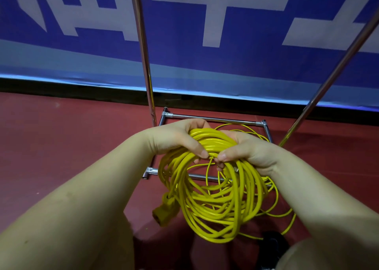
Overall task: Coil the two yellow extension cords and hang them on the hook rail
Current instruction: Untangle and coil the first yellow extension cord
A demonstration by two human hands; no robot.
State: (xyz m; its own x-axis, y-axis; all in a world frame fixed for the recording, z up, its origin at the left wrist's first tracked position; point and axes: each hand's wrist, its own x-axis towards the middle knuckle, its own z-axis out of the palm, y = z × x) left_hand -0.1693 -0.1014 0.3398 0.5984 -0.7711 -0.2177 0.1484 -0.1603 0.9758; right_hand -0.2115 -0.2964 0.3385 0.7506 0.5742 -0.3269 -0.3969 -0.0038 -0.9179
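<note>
A thick coil of yellow extension cord [213, 189] hangs in front of me, its top bundled between my hands. My left hand [176, 140] curls around the bundle from the left; my right hand [248, 150] grips it from the right, thumbs nearly meeting. A yellow plug [164, 210] dangles lower left. Thinner yellow cord [287, 214] trails on the red floor [61, 136] among chrome rack bars [209, 119].

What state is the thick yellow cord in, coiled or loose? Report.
Coiled: the thick yellow cord hangs in stacked loops gripped by both hands, left hand, right hand.
</note>
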